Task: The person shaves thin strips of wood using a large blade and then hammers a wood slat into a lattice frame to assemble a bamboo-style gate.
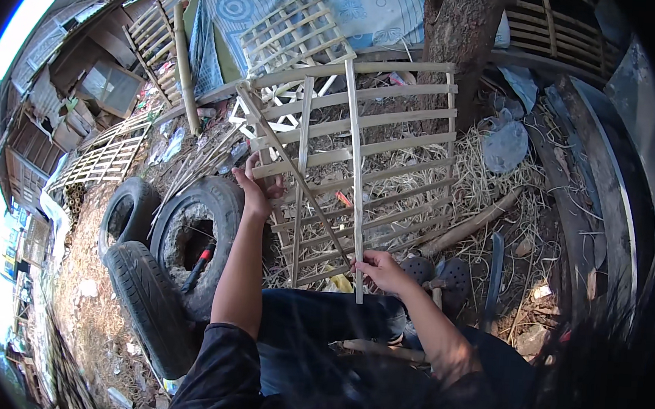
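- Far left: sheds and a flat bamboo panel (103, 160) lying on the dirt; bare ground runs down that edge.
- Three old tyres (188, 240) crowd the person's left side, one lying, two leaning; a red-handled tool (200, 260) sits in the hollow of the nearest one. Little room between the tyres and the left forearm.
- Left hand (256, 192) closed around the left edge of the bamboo lattice (393, 133), where a thin diagonal slat (292, 168) crosses.
- The lattice stands tilted in front of the knees, straw under it, its top rail near the tree trunk (461, 24).
- Right hand (380, 271) pinches the lower end of a loose upright bamboo strip (354, 176) threaded through the crosswise slats.
- Dark perforated clogs (444, 273) just right of that hand.
- Right: a thick stick (470, 226) and a long blade (494, 277) lie on the straw; beyond them, dark planks close off the edge.
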